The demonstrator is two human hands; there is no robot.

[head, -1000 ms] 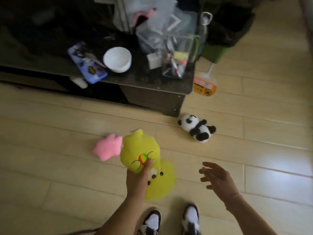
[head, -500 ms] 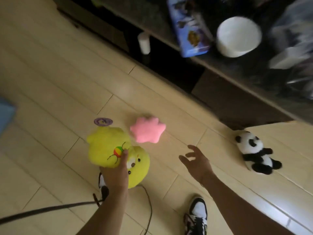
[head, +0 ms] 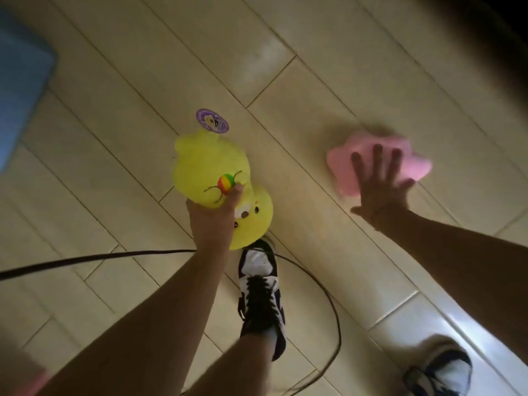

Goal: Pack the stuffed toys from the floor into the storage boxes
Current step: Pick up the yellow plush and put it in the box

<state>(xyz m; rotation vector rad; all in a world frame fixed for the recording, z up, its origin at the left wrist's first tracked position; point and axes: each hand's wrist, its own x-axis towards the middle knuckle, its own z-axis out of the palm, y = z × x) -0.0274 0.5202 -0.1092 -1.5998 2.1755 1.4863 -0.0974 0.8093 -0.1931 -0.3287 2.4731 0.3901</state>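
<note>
My left hand (head: 213,221) grips a yellow plush toy (head: 208,167) with a small rainbow ball on it and holds it above the floor; a round purple tag (head: 212,120) hangs from its top. A pink star-shaped plush (head: 411,158) lies on the wooden floor to the right. My right hand (head: 380,185) is spread over the pink star with fingers apart, above or touching it; the blur hides which.
A blue object (head: 20,90), blurred, sits at the left edge. A black cable (head: 94,257) runs across the floor and loops around my left shoe (head: 261,287). My other shoe (head: 440,370) is at the bottom right. A dark furniture edge (head: 485,38) fills the top right.
The view has swung left and down; the panda and the table top are out of sight. My right hand has reached forward over the pink star. My left hand keeps the yellow plush.
</note>
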